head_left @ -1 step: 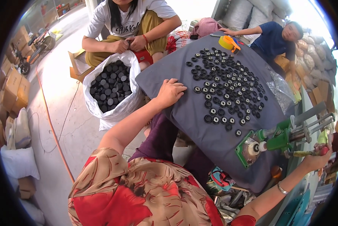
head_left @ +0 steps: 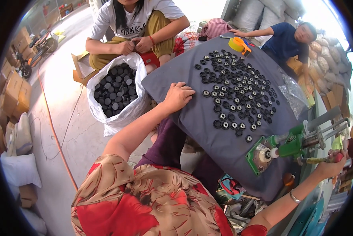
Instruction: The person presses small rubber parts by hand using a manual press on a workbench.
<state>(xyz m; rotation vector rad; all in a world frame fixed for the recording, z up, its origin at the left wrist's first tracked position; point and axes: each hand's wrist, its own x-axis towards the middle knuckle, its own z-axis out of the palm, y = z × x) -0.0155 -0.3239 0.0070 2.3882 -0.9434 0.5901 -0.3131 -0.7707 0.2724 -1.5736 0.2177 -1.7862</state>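
Left fingers [head_left: 188, 93] on cloth [head_left: 208, 147]; right fingers [head_left: 344, 152] around red knob [head_left: 338, 157]

Around me a pale concrete floor [head_left: 62, 112] is spreading, fine cracks running through it. On my left, cardboard boxes [head_left: 17, 96] are standing stacked, a white sack [head_left: 21, 170] is lying nearer me, and a two-wheeler [head_left: 36, 53] is standing farther back. Ahead, bulging whitish sacks [head_left: 249, 15] are rising in a pile; rightward, more sacks [head_left: 328, 59] are heaping up. White light is glaring at the upper right.
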